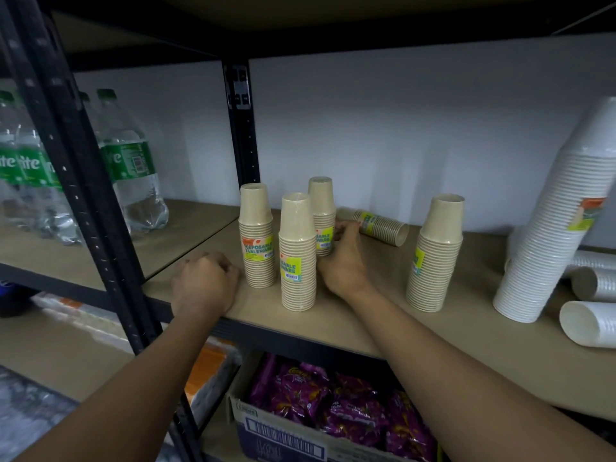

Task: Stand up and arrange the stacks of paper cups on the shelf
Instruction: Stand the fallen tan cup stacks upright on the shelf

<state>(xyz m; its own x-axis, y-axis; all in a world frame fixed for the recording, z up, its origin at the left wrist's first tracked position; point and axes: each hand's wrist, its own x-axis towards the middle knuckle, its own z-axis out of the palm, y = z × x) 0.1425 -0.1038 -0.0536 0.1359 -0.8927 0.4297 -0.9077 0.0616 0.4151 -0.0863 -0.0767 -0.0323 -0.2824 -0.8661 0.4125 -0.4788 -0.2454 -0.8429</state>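
Several wrapped stacks of tan paper cups stand upside down on the shelf board (350,315): one at the left (257,238), one in front (297,255), one behind (322,211) and one further right (436,255). Another tan stack (380,226) lies on its side at the back. My right hand (345,258) reaches between the front and back stacks, fingers curled around the lower part of the back stack, next to the lying one. My left hand (205,285) rests as a fist on the shelf edge, left of the stacks, holding nothing.
A tall leaning stack of white cups (553,221) stands at the right, with white stacks lying beside it (590,323). Green-labelled soda bottles (130,161) fill the left bay behind a black upright (80,181). A box of purple snack bags (333,405) sits on the shelf below.
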